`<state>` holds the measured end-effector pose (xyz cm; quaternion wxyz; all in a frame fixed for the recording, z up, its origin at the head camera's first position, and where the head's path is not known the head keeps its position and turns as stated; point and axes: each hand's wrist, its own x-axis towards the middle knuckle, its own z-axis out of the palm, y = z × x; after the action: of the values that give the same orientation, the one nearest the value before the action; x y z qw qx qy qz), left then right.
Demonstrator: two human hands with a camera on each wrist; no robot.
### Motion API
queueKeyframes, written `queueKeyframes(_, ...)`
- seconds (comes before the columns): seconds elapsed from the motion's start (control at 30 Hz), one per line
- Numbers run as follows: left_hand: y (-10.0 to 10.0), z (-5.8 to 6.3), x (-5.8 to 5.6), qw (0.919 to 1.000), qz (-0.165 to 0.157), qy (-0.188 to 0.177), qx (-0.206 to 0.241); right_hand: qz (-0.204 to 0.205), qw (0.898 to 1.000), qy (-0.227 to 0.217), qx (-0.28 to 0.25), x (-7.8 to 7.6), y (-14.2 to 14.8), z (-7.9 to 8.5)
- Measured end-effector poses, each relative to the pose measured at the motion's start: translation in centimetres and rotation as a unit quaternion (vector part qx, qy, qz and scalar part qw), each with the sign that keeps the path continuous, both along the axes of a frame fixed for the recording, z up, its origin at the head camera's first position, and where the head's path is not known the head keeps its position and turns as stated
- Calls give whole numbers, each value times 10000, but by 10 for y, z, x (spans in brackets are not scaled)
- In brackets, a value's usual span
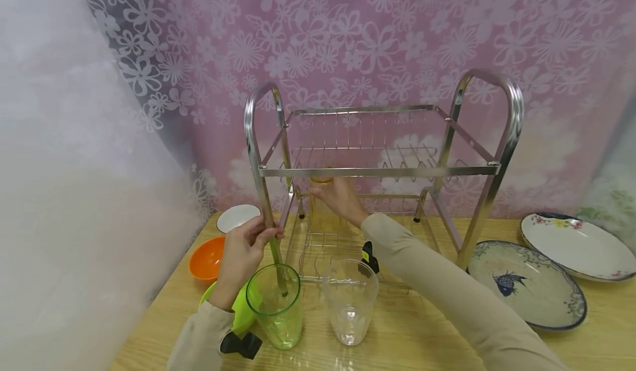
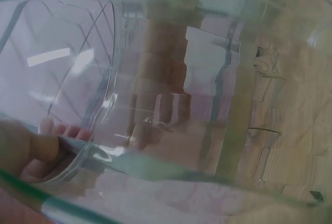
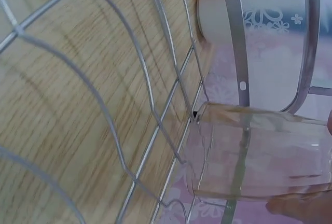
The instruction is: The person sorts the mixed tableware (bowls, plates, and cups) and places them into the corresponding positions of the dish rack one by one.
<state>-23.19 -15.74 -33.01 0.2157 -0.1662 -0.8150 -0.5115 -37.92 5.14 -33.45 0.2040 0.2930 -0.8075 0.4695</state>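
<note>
My right hand (image 1: 343, 199) reaches inside a silver two-tier dish rack (image 1: 377, 171) and holds a yellowish see-through cup (image 1: 322, 216) near its rim. In the right wrist view that cup (image 3: 264, 154) has its base right at the lower shelf's wires (image 3: 155, 125). My left hand (image 1: 243, 258) pinches the rack's front left post between thumb and fingers. Just in front of it stands a tall green see-through cup (image 1: 285, 327), which fills most of the left wrist view. A clear cup (image 1: 350, 313) stands to its right, before the rack.
Left of the rack are a white bowl (image 1: 238, 218), an orange bowl (image 1: 206, 259) and a lime-green bowl (image 1: 242, 313), partly hidden by my left arm. On the right lie a fish-patterned plate (image 1: 536, 299) and a flower-edged oval dish (image 1: 581, 247). A floral curtain (image 1: 348, 45) hangs behind.
</note>
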Motion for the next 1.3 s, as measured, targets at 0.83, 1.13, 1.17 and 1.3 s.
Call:
queueKeyframes(0.83, 2, 1, 0, 10000, 56, -22, 3, -394, 9695, -2321, -686, 60, 48, 18)
queueKeyframes(1.13, 2, 2, 0, 9999, 94, -48, -39, -186, 9668, -2456, -686, 109, 82, 0)
queueKeyframes(1.17, 2, 2, 0, 9999, 103, -38, -47, -137, 9671, -2450, -675, 116, 85, -5)
queueKeyframes(1.3, 2, 2, 0, 10000, 77, -29, 1, -106, 9676, -2438, -644, 145, 93, -22)
